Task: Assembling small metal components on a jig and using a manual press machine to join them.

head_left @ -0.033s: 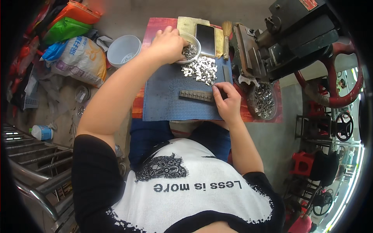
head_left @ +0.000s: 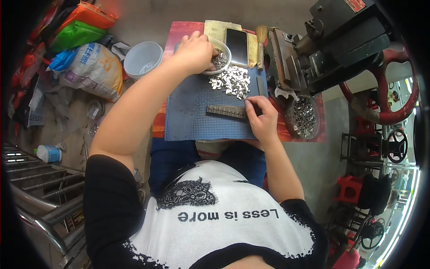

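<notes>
My left hand (head_left: pixel 195 54) reaches over the near-left rim of a white bowl (head_left: pixel 230 57) holding small metal parts (head_left: pixel 219 60). Its thumb and forefinger curl in among the parts; whatever is between the fingertips is too small to make out. My right hand (head_left: pixel 264 117) is closed around the right end of a dark metal bar (head_left: pixel 225 110) with a row of slots along it. The bar lies on a blue ribbed mat (head_left: pixel 188 121). Between bowl and bar is a loose pile of small shiny metal pieces (head_left: pixel 233 81).
A phone (head_left: pixel 236 45) lies on a yellowish cloth beside a small brush (head_left: pixel 261 40). To the right stand a machine press (head_left: pixel 354 49) with a red handwheel (head_left: pixel 385 85) and a tub of metal parts (head_left: pixel 304 117). A white bucket (head_left: pixel 143 58) and full bags (head_left: pixel 92 67) are at left.
Hardly anything differs. My left hand has shifted very slightly at the bowl; my right hand stays on the slotted bar.
</notes>
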### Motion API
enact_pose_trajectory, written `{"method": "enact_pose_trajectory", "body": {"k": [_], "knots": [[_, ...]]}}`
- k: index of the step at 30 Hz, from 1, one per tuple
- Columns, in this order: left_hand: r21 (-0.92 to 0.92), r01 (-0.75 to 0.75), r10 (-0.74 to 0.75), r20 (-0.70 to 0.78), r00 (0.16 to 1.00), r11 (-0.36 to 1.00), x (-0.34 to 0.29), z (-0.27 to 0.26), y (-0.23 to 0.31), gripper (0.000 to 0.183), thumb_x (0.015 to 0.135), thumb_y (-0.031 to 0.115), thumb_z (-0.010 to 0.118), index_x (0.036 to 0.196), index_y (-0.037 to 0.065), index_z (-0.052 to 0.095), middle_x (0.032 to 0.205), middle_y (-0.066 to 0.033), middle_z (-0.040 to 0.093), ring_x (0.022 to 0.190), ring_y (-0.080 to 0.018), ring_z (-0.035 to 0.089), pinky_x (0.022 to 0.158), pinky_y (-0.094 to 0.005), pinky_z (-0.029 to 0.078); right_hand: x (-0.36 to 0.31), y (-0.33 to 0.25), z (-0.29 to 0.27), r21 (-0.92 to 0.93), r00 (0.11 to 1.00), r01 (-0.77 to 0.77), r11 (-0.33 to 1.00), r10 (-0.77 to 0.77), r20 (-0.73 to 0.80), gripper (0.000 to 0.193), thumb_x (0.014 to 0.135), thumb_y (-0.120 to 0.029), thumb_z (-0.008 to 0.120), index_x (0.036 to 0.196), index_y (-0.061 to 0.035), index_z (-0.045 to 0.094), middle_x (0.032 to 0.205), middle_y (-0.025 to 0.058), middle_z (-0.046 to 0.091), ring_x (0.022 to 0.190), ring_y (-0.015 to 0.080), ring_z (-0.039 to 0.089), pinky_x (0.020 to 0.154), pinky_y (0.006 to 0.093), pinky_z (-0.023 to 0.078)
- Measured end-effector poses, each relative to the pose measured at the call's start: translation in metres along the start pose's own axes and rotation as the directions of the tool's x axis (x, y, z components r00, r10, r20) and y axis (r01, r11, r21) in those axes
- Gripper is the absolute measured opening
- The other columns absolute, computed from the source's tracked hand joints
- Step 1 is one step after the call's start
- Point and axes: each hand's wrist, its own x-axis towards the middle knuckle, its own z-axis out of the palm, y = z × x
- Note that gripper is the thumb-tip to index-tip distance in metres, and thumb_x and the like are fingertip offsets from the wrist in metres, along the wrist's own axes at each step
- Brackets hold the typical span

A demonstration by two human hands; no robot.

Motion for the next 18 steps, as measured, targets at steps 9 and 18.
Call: {"method": "enact_pose_trajectory", "body": {"k": [9,18], "knots": [[-0.243,-0.056,0.006,-0.202,0.979,0.969,0.005,0.029,-0.017,0.023,0.075,0.029,0.08,0.094,0.016,0.081,0.1,-0.0014,0.073,0.112,-0.0264,0.053,0.098,-0.0433,0.038,0.07,-0.031,0.011,-0.034,0.995,0.096,0.995,-0.095,0.037,0.016,0.088,-0.014,0.067,0.097,-0.0006,0.069,0.091,0.0144,0.066,0.087,0.03,0.064,0.077,0.038,0.051],[-0.513,-0.196,0.008,-0.347,0.938,0.836,-0.005,0.037,-0.026,0.023,0.076,0.03,0.078,0.096,0.018,0.08,0.106,0.0,0.074,0.116,-0.0283,0.055,0.103,-0.0422,0.039,0.138,-0.027,0.048,-0.306,0.937,0.131,0.943,-0.017,0.35,0.028,0.094,-0.03,0.061,0.094,-0.0037,0.069,0.097,0.0197,0.065,0.1,0.0385,0.06,0.087,0.0475,0.048]]}}
